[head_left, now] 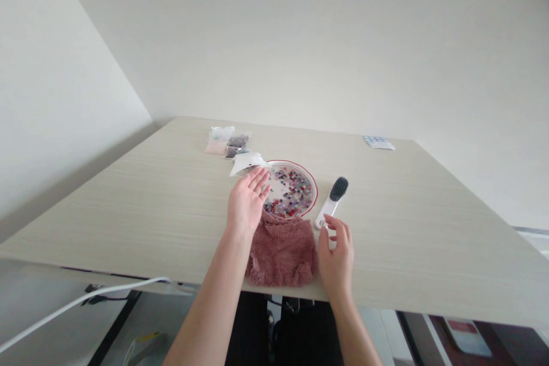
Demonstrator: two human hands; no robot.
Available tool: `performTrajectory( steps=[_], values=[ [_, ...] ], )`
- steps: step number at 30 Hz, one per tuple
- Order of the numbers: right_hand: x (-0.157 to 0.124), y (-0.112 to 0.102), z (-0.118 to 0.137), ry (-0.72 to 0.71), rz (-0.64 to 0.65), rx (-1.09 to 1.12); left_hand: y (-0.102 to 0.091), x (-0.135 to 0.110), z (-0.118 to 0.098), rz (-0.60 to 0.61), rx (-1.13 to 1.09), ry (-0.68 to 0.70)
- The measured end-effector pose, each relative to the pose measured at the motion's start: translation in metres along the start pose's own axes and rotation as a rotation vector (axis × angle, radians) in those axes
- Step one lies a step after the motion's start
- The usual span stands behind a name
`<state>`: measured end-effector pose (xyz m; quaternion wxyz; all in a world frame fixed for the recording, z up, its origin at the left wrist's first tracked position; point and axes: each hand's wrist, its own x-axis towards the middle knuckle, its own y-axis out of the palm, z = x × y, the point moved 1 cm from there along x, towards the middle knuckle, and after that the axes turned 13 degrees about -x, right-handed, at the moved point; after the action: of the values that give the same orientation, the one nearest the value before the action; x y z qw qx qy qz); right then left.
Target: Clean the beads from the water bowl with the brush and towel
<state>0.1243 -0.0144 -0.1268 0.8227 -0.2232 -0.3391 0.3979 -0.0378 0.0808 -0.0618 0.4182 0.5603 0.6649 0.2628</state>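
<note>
White rubber-sheathed cable point(86, 303) runs below the near edge of the pale wood-grain counter point(128, 217), well to the left of the shallow white plate with a red rim point(316, 186), which serves as the landmark here. Behind that plate and to its left lie small clear plastic bags of pink and dark beads point(227, 142), apparently kept together as a stock set back from the working area. A crumpled white plastic bag point(247, 163) sits against the plate's rim, just beyond the left hand point(247, 203), whose fingers point(259, 179) are spread apart and hold nothing, their tips close to the bag. Inside the plate, many multicoloured beads point(288, 191) lie in what may be a milky liquid. Directly in front of the plate, a folded dusty-pink fluffy towel point(282, 254) seems placed within easy reach of both hands. To the plate's right, a white-handled brush with dark bristles point(332, 200) lies angled with its handle towards the right hand point(337, 260), whose fingers point(332, 229) are loosely curved and apart, hovering by the handle's end without clearly gripping it. Far beyond the plate and to its right lies a small card with a blue grid point(379, 142).
</note>
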Motion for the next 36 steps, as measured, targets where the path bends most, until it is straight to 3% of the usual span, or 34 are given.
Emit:
performTrajectory(
  steps=[3,7,10,14,20,26,32,36],
  values=[
    [0.025,-0.002,-0.004,0.004,0.040,-0.236,-0.011,0.007,0.005,0.074,0.362,0.124],
    [0.058,-0.003,-0.006,0.124,0.297,-0.513,-0.016,0.015,0.003,0.256,1.019,0.324],
    [0.074,0.001,-0.004,0.191,0.409,-0.600,-0.013,0.014,0.003,0.360,1.457,0.394],
    [0.089,0.013,0.000,0.207,0.446,-0.668,-0.006,0.010,0.011,0.440,1.766,0.405],
    [0.097,0.027,0.003,0.185,0.403,-0.686,0.003,0.003,0.034,0.699,1.940,0.224],
    [0.094,0.029,0.000,0.115,0.346,-0.685,0.002,0.009,0.037,0.623,2.067,0.262],
    [0.095,0.030,-0.002,0.112,0.359,-0.689,0.000,0.038,0.029,0.642,1.872,0.259],
    [0.096,0.031,-0.002,0.109,0.356,-0.689,0.001,0.048,0.017,0.566,1.705,0.373]
  ],
)
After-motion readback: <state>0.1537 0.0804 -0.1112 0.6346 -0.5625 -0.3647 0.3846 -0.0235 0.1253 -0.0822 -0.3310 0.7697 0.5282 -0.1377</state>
